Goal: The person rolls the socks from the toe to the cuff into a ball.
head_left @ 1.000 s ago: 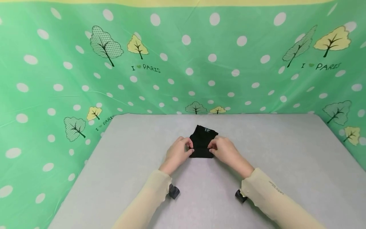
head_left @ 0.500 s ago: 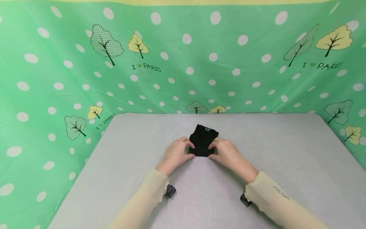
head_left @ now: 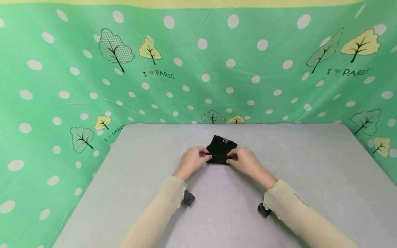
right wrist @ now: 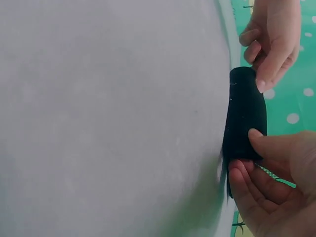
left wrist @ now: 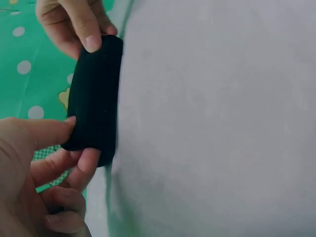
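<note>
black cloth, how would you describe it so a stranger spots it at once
Look to the far part of the grey table, roughly midway across. There the left hand and right hand pinch the black cloth by its sides. Unlike the black blocks by the cuffs, it bears pale letters on its far end.

Left fingers (left wrist: 88, 162) and right fingers (left wrist: 84, 23) pinch apparently rolled black cloth (left wrist: 96, 94).

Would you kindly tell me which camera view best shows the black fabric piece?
The head view: it shows the black fabric piece from its far lettering to its near fold. Both wrist views show mainly that fold close up, pinched by the left hand and right hand, without the lettering.
</note>
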`<state>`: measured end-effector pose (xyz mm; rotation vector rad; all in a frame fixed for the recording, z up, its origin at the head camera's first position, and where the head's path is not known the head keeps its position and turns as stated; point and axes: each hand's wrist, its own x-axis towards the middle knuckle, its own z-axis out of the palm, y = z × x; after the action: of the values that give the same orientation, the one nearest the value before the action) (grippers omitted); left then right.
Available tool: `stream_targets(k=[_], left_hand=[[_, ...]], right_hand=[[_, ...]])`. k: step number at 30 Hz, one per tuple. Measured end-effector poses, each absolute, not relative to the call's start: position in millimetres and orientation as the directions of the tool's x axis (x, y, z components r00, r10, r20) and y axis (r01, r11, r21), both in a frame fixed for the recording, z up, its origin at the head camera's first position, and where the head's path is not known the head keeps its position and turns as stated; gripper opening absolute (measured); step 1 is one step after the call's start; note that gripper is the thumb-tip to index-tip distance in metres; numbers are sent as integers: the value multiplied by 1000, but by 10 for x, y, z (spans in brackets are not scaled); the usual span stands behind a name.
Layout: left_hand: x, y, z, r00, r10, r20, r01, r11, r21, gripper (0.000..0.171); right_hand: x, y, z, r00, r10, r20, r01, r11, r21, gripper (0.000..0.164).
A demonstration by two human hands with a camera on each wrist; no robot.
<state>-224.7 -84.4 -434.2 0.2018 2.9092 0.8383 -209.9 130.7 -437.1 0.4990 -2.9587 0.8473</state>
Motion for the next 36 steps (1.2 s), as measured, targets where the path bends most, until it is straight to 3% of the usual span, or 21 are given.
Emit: stream_targets(k=[10,15,20,25,30,36], left_hand=[[-2377,-761,-4302,-990,13,-143,-70,828,557,22],[-2369,-790,-4344,-991,133,1,108,805,583,14],[-2333,-863,-4347,-956,273,110,288,796,532,10],[-2347,-885,-4352,-955,280,94,289,820,493,18],[-2386,-852,-4371,-974,218,53,213,824,526,17],[-2470,-800,-4372,-988,147,-42,99,823,559,15]], right_hand=[[-2225,1290,-4317,-969,-241,50,-224,779,-586,8],[-2284,1263,-4274,-976,-218,-7,-173,793,-584,5],[-2311,1254,-4251,-978,-205,-32,-145,785,-602,5],[-2283,1290,-4276,-967,-230,107,-249,784,-568,9],[-2211,1309,-4290,-910,-320,265,-409,806,-428,7],[-2196,1295,-4319,-905,-357,230,-422,820,-387,25]])
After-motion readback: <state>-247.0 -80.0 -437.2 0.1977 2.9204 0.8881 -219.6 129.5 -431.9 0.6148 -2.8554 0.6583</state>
